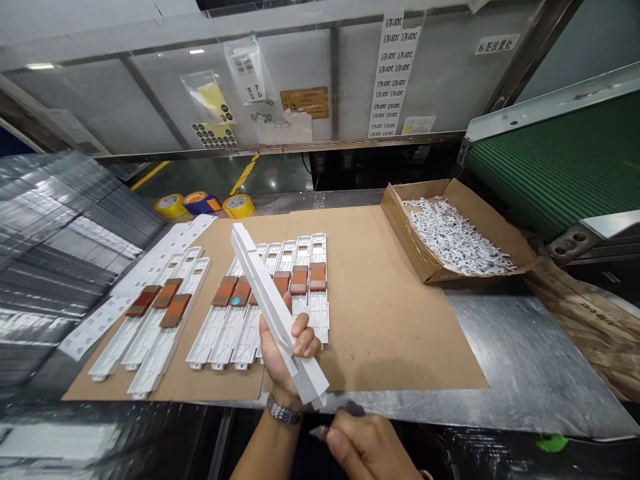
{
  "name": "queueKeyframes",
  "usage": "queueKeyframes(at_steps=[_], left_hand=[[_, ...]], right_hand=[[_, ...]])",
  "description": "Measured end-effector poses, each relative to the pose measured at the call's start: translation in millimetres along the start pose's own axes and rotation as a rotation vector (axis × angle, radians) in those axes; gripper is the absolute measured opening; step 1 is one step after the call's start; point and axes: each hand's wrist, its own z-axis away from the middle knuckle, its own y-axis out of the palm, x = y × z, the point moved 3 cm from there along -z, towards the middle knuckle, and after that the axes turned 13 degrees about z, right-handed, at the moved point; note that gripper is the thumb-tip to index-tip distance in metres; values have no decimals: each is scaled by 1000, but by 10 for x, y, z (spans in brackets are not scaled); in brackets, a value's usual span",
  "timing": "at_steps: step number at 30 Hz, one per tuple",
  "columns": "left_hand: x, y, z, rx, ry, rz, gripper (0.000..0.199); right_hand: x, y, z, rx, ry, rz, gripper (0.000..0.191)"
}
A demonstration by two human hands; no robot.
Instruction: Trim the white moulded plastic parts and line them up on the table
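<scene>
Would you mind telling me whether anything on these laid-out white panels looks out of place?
One brown rectangular pad on the white plastic panels carries a small teal spot, which looks odd because the other brown pads show no such mark.

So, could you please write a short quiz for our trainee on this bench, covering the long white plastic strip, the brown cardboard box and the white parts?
1. Which hand grips the long white plastic strip?
2. True or false: the open brown cardboard box on the right holds white plastic scraps.
3. How many rust-brown patches sit on the far-left group of white plastic parts?

Key: 1. The left hand. 2. True. 3. Three.
</scene>
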Motion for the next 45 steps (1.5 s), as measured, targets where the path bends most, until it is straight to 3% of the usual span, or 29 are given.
queueKeyframes(at_steps=[3,7,12,18,26,30,45], left_hand=[[-15,67,-2,-93,80,-143,46],[-74,95,85,-192,199,-304,40],[-145,-26,197,-360,256,-494,52],[-107,40,241,-379,415,-620,60],[-73,133,258,-393,458,-669,58],[-81,120,250,-423,462,-670,64],[-77,104,273,-418,453,-713,55]], right_hand=[[-15,-26,28,-35,-31,-106,44],[-84,-218,61,-255,55,-224,32],[-155,-360,89,-530,82,-34,30],[-166,-301,71,-693,43,271,28],[-126,-236,38,-681,62,450,30],[-118,-252,36,-699,68,465,31],[-119,-260,57,-638,72,463,32]])
